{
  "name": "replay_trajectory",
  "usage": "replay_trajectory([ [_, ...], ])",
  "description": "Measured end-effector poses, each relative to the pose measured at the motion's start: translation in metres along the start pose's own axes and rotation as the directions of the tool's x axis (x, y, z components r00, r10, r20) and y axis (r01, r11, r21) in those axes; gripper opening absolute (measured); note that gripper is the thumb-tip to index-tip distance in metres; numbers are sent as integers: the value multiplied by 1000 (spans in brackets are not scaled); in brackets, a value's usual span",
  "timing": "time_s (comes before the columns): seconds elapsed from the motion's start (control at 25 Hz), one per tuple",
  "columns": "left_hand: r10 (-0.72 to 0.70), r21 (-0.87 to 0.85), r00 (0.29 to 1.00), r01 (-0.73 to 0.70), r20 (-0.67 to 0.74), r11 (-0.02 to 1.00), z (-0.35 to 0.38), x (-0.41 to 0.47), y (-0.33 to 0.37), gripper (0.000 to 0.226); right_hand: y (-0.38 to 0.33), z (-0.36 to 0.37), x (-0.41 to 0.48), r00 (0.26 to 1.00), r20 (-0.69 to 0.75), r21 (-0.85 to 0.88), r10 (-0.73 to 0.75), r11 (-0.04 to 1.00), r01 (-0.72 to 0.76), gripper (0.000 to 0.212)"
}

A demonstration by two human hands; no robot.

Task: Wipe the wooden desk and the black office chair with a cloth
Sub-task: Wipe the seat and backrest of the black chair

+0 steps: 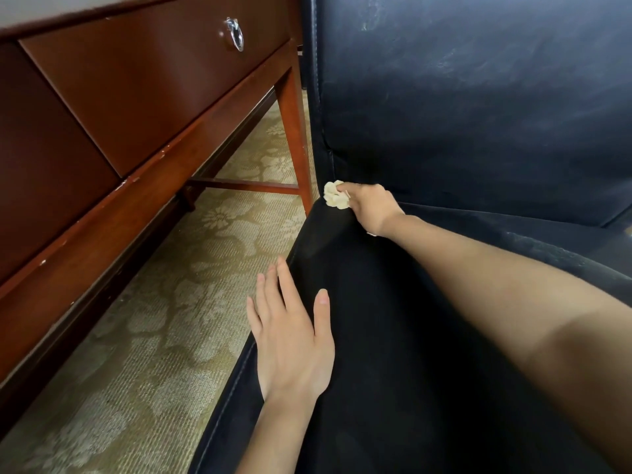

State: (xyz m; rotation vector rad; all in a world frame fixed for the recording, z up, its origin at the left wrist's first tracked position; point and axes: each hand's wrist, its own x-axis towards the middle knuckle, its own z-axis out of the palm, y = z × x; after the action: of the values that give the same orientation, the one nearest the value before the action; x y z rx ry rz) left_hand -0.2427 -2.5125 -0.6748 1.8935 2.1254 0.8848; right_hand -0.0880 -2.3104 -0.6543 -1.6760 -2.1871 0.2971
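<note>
Fingers (347,187) of right hand (371,206) curled tight round a small crumpled pale cloth (337,196), pinching it as a wad. Cloth is pressed into the crease where the backrest (478,97) of the black office chair meets the seat (393,354), at the seat corner just beside the desk leg (294,138). Right forearm stretches across the seat.

Left hand (290,340) lies flat on the seat's side edge. Its fingers are straight and slightly spread, holding nothing. Thumb rests on the seat fabric, and the other fingertips reach over the stitched edge above the carpet (164,302).

Backrest shows pale scuffs and dusty smears. Wooden desk (154,83) stands to the left of the chair, with its drawer front facing the camera and a metal ring pull (236,35) on it. The edges have chipped finish. Carpet is beige with a floral pattern.
</note>
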Motion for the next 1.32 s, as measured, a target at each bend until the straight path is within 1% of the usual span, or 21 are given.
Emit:
replay_trajectory([
  [0.16, 4, -9, 1000, -4, 0, 1000, 2, 1, -1, 75, -9, 6, 25, 997, 80, 62, -7, 998, 2, 37],
  [0.28, 5, -6, 1000, -5, 10, 1000, 2, 1, 0, 75, -10, 9, 20, 996, 57, 33, -62, 998, 60, 39],
  [0.32, 6, -5, 1000, -6, 12, 1000, 2, 0, 0, 75, -12, 10, 14, 993, 57, 19, -100, 995, 100, 40],
  [0.4, 8, -9, 1000, -8, 14, 1000, 1, 1, 0, 76, -24, 12, -3, 972, 74, 23, -224, 975, 223, 39],
  [0.52, 17, -39, 1000, -17, 0, 999, 0, 1, 0, 75, -55, 20, -37, 884, 126, 115, -451, 891, 439, 34],
  [0.6, 20, -60, 999, -22, -25, 998, -1, 0, 0, 74, -76, 25, -60, 829, 205, 117, -521, 854, 508, 26],
  [0.64, 18, -62, 999, -20, -38, 998, -2, -1, 0, 74, -83, 26, -71, 813, 225, 142, -537, 844, 518, 20],
  [0.72, 17, -57, 998, -21, -62, 998, -3, -2, 1, 72, -91, 23, -93, 800, 203, 250, -564, 820, 515, 17],
  [0.84, 48, -39, 996, -51, -75, 998, -5, -3, 3, 68, -86, 13, -117, 775, 223, 380, -591, 785, 489, 21],
  [0.92, 65, -33, 996, -67, -62, 997, -5, -3, 4, 67, -76, 5, -121, 750, 242, 379, -615, 772, 510, 27],
  [0.96, 65, -33, 996, -67, -57, 997, -5, -4, 3, 67, -70, -1, -120, 751, 229, 364, -620, 770, 524, 29],
  [1.08, 47, -38, 998, -48, -47, 998, -4, -3, 1, 69, -39, -14, -114, 795, 110, 319, -596, 779, 540, 31],
  [1.2, 31, -32, 999, -32, -36, 999, -2, -2, 1, 71, -2, -22, -95, 881, 130, 220, -456, 879, 423, 31],
  [1.32, 13, -18, 999, -14, -35, 1000, -1, -3, 1, 71, 18, -18, -63, 953, 114, 75, -281, 959, 274, 39],
])
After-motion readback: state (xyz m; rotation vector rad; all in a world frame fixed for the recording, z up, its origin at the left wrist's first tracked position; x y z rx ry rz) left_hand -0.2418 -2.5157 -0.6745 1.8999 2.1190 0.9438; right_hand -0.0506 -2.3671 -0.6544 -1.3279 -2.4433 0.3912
